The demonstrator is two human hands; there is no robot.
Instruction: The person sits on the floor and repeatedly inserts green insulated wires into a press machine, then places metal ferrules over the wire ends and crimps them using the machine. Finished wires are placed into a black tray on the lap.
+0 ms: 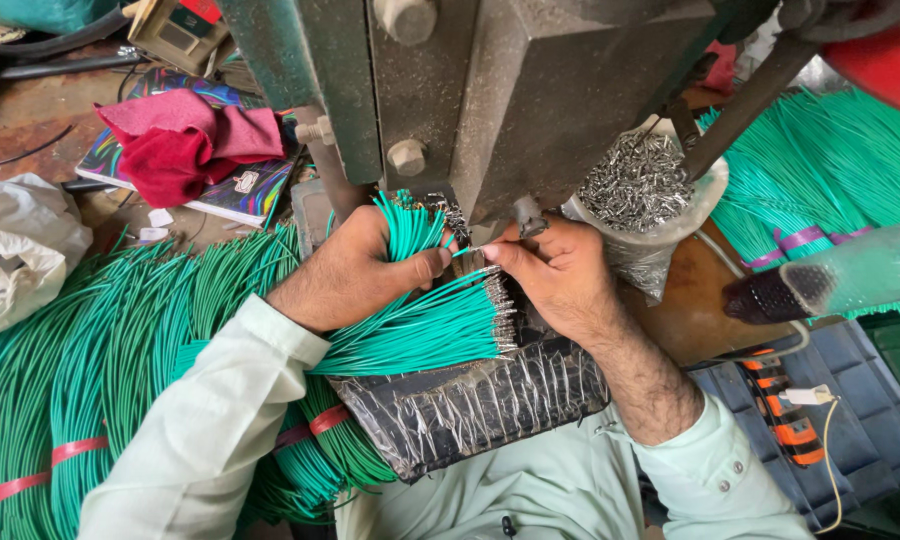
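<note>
My left hand [355, 270] grips a bunch of short green wires [408, 228], their ends pointing up toward a dark metal press [490, 90]. With thumb and fingers my right hand [560, 275] pinches a single green wire [463, 252] right under the press head. Just below both hands lies a fan of green wires with metal terminals on their ends [440, 325], resting on a foil-wrapped ledge [470, 405].
Large bundles of green wire [90, 370] lie at the left, more [820, 170] at the right. A clear bag of small metal terminals [642, 185] sits beside the press. A red cloth [185, 140] lies on a book at the back left. A blue crate [850, 400] is at the lower right.
</note>
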